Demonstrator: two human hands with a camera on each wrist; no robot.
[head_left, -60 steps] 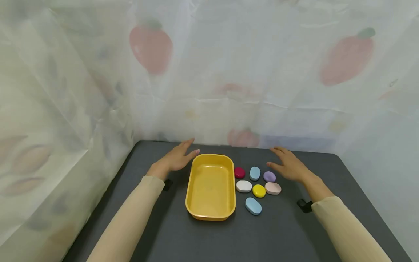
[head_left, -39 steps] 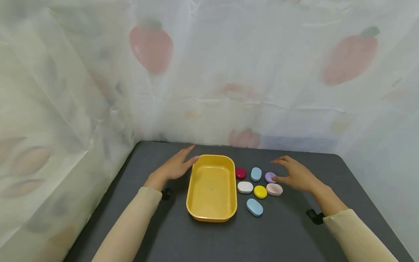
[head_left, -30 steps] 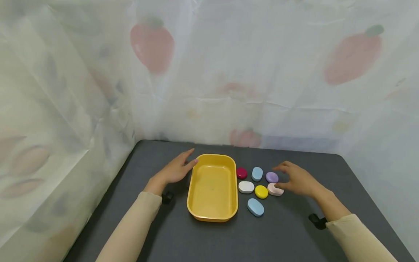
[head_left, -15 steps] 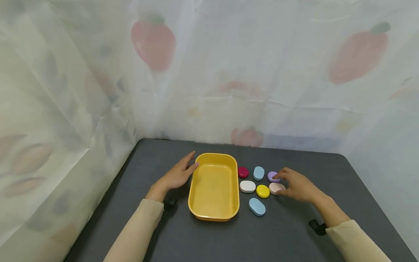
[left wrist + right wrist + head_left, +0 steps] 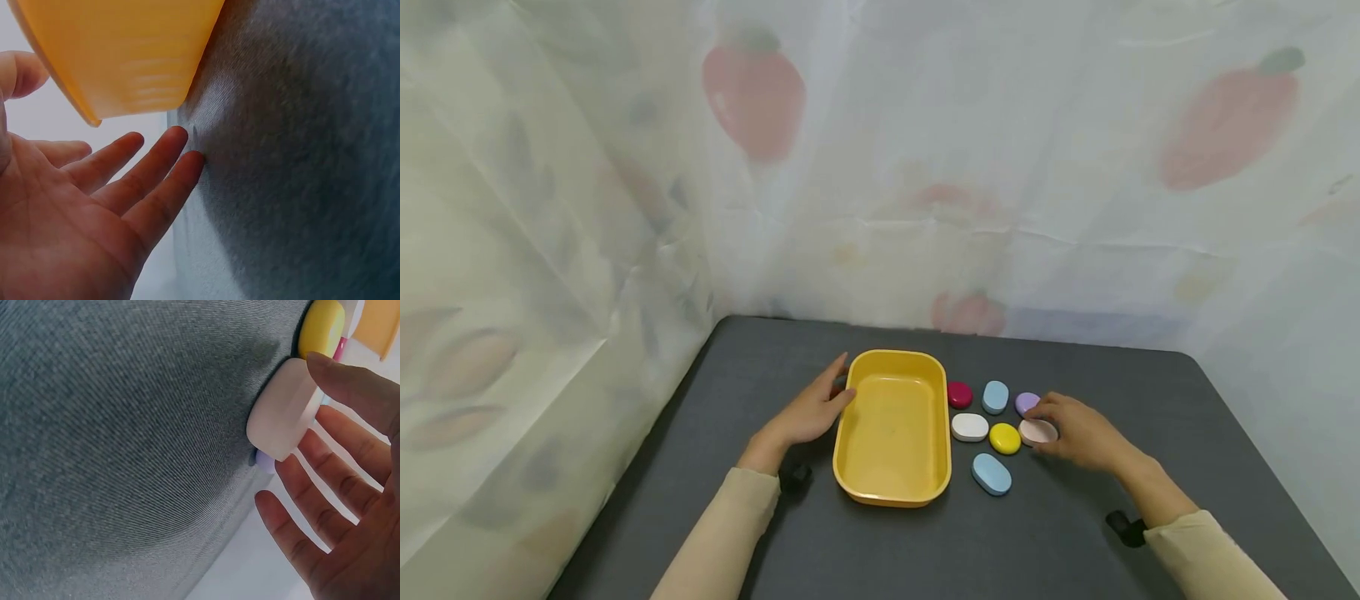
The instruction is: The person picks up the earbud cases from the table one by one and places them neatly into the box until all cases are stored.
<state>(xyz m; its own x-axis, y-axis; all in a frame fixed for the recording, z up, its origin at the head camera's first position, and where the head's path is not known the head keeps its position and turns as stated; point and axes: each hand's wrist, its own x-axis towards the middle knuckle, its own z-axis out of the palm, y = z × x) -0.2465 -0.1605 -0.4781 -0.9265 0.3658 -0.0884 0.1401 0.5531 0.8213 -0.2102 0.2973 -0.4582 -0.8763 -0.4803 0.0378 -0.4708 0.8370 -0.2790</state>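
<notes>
My left hand (image 5: pixel 810 412) is beside a yellow plastic tray (image 5: pixel 842 450), its thumb at the left rim. In the left wrist view the fingers (image 5: pixel 156 203) extend below the tray's underside, palm turned toward it. My right hand (image 5: pixel 1084 433) reaches over a pale pink soap bar (image 5: pixel 1038 432), thumb on the near side and fingers on the far side. The right wrist view shows the thumb (image 5: pixel 350 387) overlapping the pink soap bar (image 5: pixel 281 409) and the loosely bent fingers close behind it. A purple round soap (image 5: pixel 1027 404) lies just beyond, partly covered by the fingers.
Between tray and right hand lie a yellow soap (image 5: pixel 1004 438), a white soap (image 5: pixel 969 427), a red soap (image 5: pixel 959 395) and two light blue soaps, one farther back (image 5: pixel 996 397), one nearer (image 5: pixel 991 474). A dark table (image 5: pixel 880 550) meets a patterned curtain (image 5: pixel 865 167).
My right hand has come down and nearer, from beyond the purple soap to around the pink one. My left hand has lowered to the tray's left rim. The view shifts slightly.
</notes>
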